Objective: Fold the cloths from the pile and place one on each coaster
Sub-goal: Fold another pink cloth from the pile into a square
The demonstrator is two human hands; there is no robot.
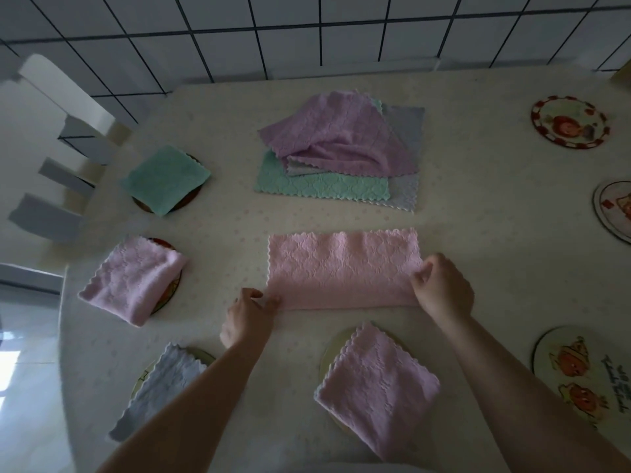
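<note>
A pink cloth [341, 268], folded once into a long strip, lies flat in the middle of the table. My left hand [249, 315] pinches its near left corner and my right hand [442, 285] grips its right end. Behind it sits the pile of cloths [341, 151], purple on top of green and grey. Folded cloths cover several coasters: a green cloth [165, 179], a pink cloth at the left [133, 278], a grey cloth [160, 387] and a pink cloth near me [379, 387]. Bare coasters lie along the right: the far coaster [569, 121], the middle coaster [614, 209], the near coaster [587, 373].
A pale dotted tablecloth [478, 186] covers the table. A white chair [58, 138] stands at the left edge. A white tiled wall with dark lines [307, 32] runs behind the table. The floor shows at the lower left.
</note>
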